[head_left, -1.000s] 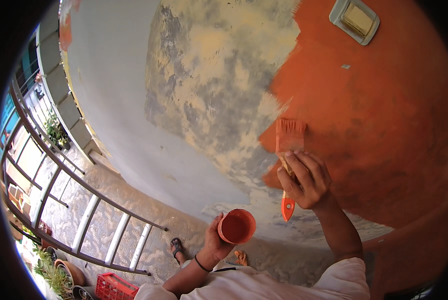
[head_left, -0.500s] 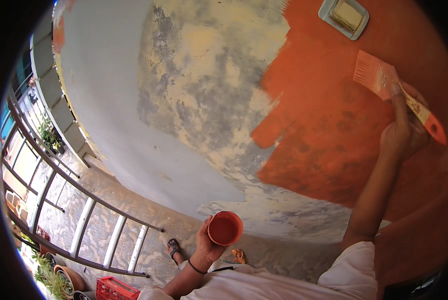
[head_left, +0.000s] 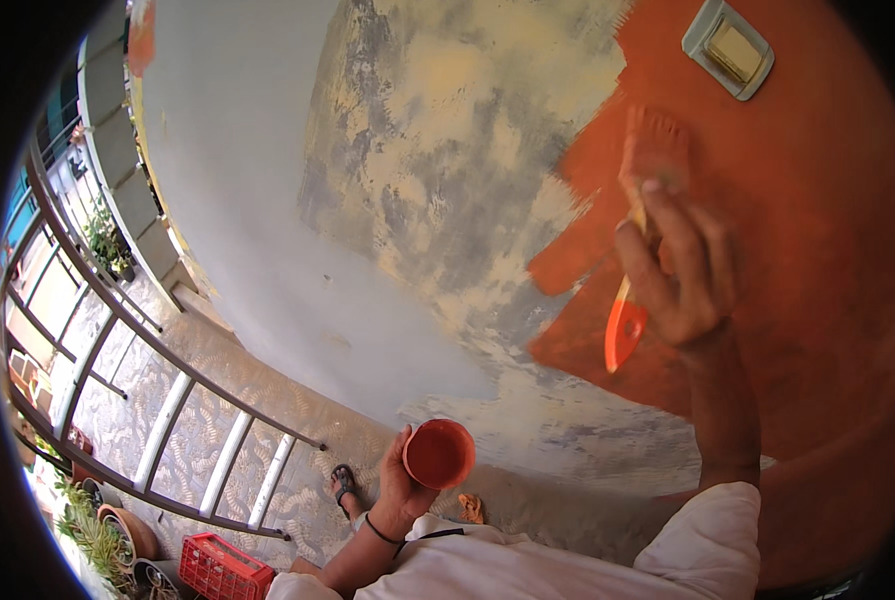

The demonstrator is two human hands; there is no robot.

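My right hand (head_left: 683, 265) is closed round a flat paintbrush (head_left: 625, 325), its orange-tipped handle pointing down and its paint-covered bristles up against the orange part of the wall (head_left: 768, 300). The bristles look slightly smeared by motion. Low in front of me, my left hand (head_left: 400, 490) grips a small round cup of orange-red paint (head_left: 440, 455), held upright with its mouth toward me. Left of the brush, the wall carries patchy cream and grey, then smooth pale grey farther left. Orange paint ends in a ragged edge beside the cream patch.
A switch plate (head_left: 730, 50) sits on the orange wall at upper right. A metal ladder (head_left: 168, 430) stands at left over the patterned floor. Near it are a red crate (head_left: 226, 568) and potted plants (head_left: 128, 532). An orange cloth-like scrap (head_left: 472, 508) lies by the wall's foot.
My right hand has moved left with the brush, which has turned from slanting with bristles up-left to nearly upright against the wall. The left hand still holds the cup; the view has shifted slightly.
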